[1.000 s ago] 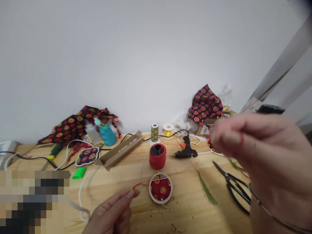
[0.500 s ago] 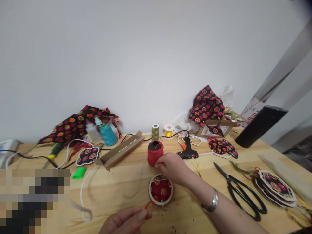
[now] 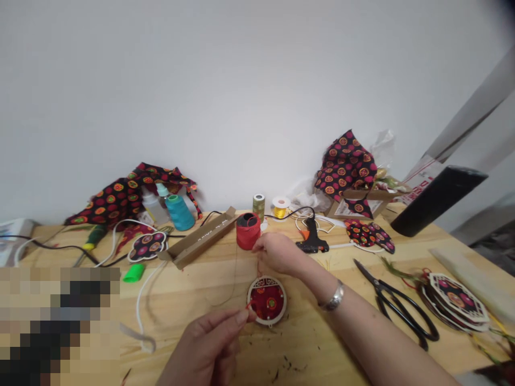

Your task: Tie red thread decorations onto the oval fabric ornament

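Round ornament flat on desk. Left hand, over its near-left rim, pinches red cord. Right hand beyond it, by red spool; whether grip holds cord, cannot tell. Cord best kept untwisted, ornament undragged.

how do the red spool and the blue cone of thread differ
Shape: the red spool is squat and broad, while the blue cone narrows toward its top.
Top: the red spool shows a dark core, whereas the blue cone's top is teal.
Hands: the right hand is right by the red spool; the blue cone stands apart from both hands.
Both stand on the wooden table.
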A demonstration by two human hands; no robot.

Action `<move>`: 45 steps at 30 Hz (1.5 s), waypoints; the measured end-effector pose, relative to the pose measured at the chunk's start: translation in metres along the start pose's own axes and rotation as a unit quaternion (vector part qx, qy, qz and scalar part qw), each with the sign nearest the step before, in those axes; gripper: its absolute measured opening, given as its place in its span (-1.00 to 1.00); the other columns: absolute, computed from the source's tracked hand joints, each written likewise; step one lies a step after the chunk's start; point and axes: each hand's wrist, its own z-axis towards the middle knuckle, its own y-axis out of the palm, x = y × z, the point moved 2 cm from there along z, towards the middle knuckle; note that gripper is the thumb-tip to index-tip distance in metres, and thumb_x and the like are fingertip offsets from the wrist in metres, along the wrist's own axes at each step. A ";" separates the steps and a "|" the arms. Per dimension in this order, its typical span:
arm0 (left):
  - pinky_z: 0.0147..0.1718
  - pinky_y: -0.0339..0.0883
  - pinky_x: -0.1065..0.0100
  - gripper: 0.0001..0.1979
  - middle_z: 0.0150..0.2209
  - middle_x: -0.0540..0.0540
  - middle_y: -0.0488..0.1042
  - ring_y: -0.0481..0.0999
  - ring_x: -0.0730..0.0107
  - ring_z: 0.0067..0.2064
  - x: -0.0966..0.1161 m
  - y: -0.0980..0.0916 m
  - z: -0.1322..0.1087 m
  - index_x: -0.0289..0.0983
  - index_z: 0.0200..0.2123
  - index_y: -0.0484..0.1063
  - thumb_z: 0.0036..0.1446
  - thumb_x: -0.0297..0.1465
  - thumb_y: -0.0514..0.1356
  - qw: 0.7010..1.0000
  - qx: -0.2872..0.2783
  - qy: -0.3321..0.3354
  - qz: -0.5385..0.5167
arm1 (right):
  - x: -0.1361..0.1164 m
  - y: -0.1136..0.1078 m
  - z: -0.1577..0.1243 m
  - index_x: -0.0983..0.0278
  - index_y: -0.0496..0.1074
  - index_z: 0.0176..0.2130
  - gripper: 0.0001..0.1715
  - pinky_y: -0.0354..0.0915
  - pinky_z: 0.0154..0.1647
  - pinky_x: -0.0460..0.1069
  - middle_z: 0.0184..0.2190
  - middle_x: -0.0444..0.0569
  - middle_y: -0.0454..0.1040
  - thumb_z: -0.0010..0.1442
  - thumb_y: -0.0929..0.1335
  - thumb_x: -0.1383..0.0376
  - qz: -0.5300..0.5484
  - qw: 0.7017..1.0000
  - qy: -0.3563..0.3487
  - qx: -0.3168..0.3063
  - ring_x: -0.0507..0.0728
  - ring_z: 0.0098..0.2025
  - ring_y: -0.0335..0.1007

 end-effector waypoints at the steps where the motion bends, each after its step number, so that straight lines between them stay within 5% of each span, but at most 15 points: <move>1: -0.70 -0.23 0.52 -0.78 -0.72 0.17 0.02 -0.13 0.65 -0.66 0.002 0.001 -0.001 -0.32 -0.58 0.52 -0.23 -0.28 0.38 1.000 0.002 0.014 -0.002 | -0.002 -0.005 -0.009 0.28 0.48 -0.14 -0.59 0.22 -0.20 -0.06 -0.15 0.06 0.50 0.01 0.27 0.50 -0.005 1.000 -0.008 -0.004 0.14 -0.15 0.39; 7: -0.68 -0.27 0.48 -0.80 -0.71 0.18 -0.02 -0.17 0.61 -0.63 0.003 0.005 0.001 -0.32 -0.48 0.56 -0.14 -0.29 0.33 0.999 -0.016 0.018 0.032 | -0.014 -0.031 -0.072 0.26 0.45 -0.11 -0.50 0.21 -0.08 0.02 -0.17 0.05 0.47 0.03 0.19 0.59 0.010 0.999 -0.023 0.041 0.16 -0.08 0.32; 14: -0.68 -0.28 0.45 -0.79 -0.75 0.19 -0.03 -0.17 0.60 -0.65 -0.006 0.013 0.004 -0.30 -0.46 0.56 -0.07 -0.25 0.29 0.996 -0.032 0.016 0.082 | -0.018 -0.009 -0.111 0.21 0.34 0.03 -0.65 0.24 -0.04 0.02 -0.10 0.00 0.46 0.27 0.19 0.30 0.255 0.957 0.035 0.133 0.10 -0.09 0.35; 17: -0.69 -0.28 0.45 -0.78 -0.76 0.19 -0.02 -0.17 0.59 -0.66 -0.009 0.016 0.003 -0.30 -0.43 0.56 -0.07 -0.25 0.29 0.994 -0.035 0.007 0.101 | -0.019 -0.003 -0.114 0.24 0.34 0.03 -0.64 0.21 0.00 0.00 -0.11 0.00 0.45 0.23 0.25 0.36 0.311 0.938 -0.020 0.153 0.08 -0.06 0.31; 21: -0.70 -0.26 0.47 -0.74 -0.77 0.19 -0.01 -0.16 0.59 -0.67 -0.011 0.018 0.001 -0.31 -0.41 0.58 -0.08 -0.23 0.28 0.990 -0.045 0.005 0.134 | -0.022 -0.003 -0.112 0.26 0.38 -0.01 -0.66 0.25 -0.07 -0.05 -0.19 -0.03 0.47 0.20 0.28 0.39 0.374 0.918 -0.105 0.085 0.05 -0.13 0.34; 30: -0.70 -0.19 0.49 -0.75 -0.76 0.18 -0.02 -0.14 0.59 -0.66 -0.012 0.020 0.000 -0.31 -0.43 0.58 -0.06 -0.22 0.27 0.985 -0.041 -0.001 0.166 | -0.015 0.001 -0.108 0.33 0.52 -0.41 -0.95 0.28 -0.29 -0.11 -0.47 -0.11 0.47 0.06 0.40 0.41 0.471 0.879 -0.051 0.043 0.01 -0.36 0.37; 45: -0.75 -0.23 0.54 -0.68 -0.78 0.21 -0.06 -0.17 0.62 -0.69 -0.017 0.013 0.002 -0.30 -0.36 0.57 -0.15 -0.20 0.31 0.986 -0.025 -0.020 0.166 | -0.014 0.001 -0.107 0.32 0.43 -0.48 -0.85 0.23 -0.33 -0.13 -0.50 -0.14 0.43 0.13 0.34 0.38 0.379 0.923 -0.034 0.064 -0.01 -0.39 0.33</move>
